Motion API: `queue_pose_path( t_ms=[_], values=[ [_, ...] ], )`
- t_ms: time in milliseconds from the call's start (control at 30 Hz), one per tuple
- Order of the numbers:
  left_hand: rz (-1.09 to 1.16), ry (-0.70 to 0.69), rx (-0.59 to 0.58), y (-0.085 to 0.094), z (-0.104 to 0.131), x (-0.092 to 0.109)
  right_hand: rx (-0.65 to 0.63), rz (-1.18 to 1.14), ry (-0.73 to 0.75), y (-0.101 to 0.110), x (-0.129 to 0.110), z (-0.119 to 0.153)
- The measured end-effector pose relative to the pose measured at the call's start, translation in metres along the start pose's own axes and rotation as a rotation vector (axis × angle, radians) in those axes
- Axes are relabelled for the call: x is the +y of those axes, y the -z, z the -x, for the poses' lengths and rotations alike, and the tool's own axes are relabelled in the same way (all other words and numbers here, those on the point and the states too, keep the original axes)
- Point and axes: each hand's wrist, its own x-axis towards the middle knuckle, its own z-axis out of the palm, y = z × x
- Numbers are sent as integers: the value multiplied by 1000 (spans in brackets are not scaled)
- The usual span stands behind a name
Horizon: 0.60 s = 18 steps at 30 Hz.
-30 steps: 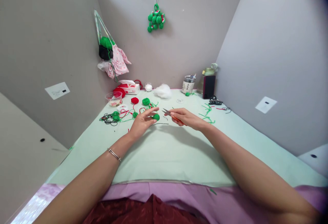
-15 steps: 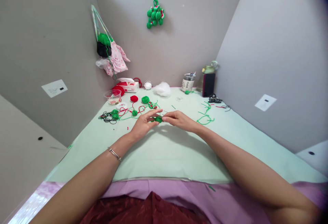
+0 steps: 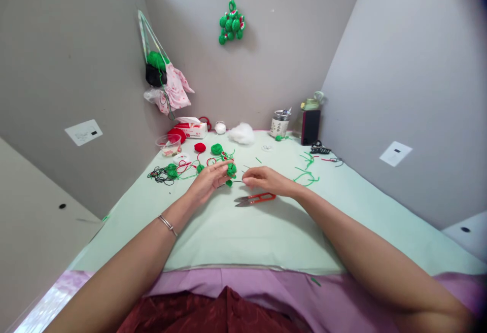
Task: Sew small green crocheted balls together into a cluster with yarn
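The left hand [image 3: 208, 180] is closed on a green crocheted piece [image 3: 231, 169] over the pale green table cover [image 3: 266, 244]; a smaller green ball [image 3: 229, 183] shows just beneath the piece. The right hand [image 3: 268, 179] is near but apart from it, fingers curled — whether they pinch anything cannot be told. Orange-handled thread snips [image 3: 255, 199] lie just on the wearer's side of the right hand, blades parted and pointing left. Beyond the hands sit a red yarn ball [image 3: 200, 147] and white fibre stuffing [image 3: 242, 133].

Rounded green yarn piece [image 3: 231, 169] in left hand [image 3: 210, 180], slightly parted orange-handled snips [image 3: 255, 201] flat on tabletop [image 3: 251, 241]
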Motion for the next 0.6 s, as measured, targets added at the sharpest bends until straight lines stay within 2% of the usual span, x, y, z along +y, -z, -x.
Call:
queue_pose_path(
  t_ms=[133,300,433,600],
  values=[
    [72,14,-32,-5,3,-1,221,-59,57,-18,7,-7],
    [36,30,-44,-8,4,-7,370,104,49,-32,8,-9],
    [15,50,11,-6,2,-9,372,117,44,-30,10,-10],
    [-55,1,67,-9,2,-12,238,-178,5,-29,6,-11]
  ],
)
